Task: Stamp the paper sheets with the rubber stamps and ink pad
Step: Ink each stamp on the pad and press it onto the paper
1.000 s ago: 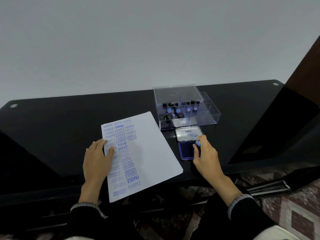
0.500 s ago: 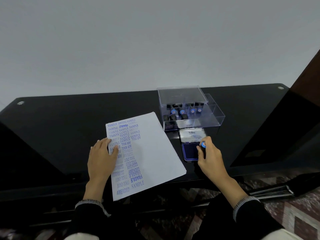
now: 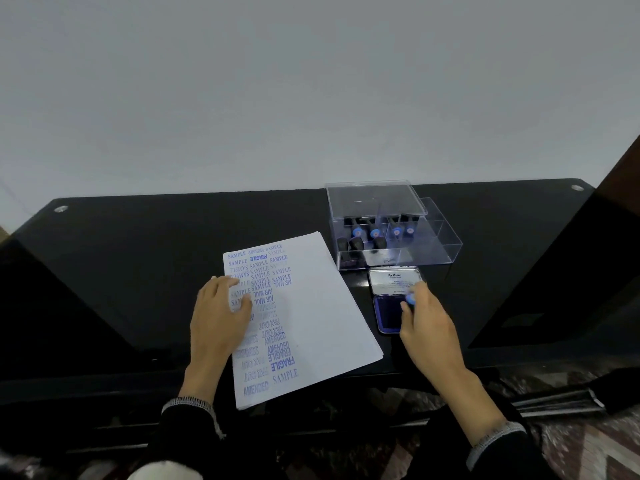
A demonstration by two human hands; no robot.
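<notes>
A white stack of paper sheets (image 3: 322,306) lies tilted on the black table, its left half covered with blue stamped words. My left hand (image 3: 218,317) rests flat on the sheets' left edge, fingers spread. To the right lies an open ink pad (image 3: 389,315) with a blue pad and a silver lid folded back. My right hand (image 3: 429,327) grips a rubber stamp (image 3: 410,300) with a blue top and holds it down over the pad's right side. The stamp's base is hidden by my fingers.
A clear plastic box (image 3: 436,244) behind the ink pad holds several more black stamps with blue tops, its lid (image 3: 375,199) sitting askew on the left part. The glossy black table (image 3: 138,271) ends at a near edge by my wrists. A wall stands right behind the table.
The view has shifted slightly, so everything sits further right in the frame. Both hands keep their places: the left on the sheets, the right with the stamp at the ink pad.
</notes>
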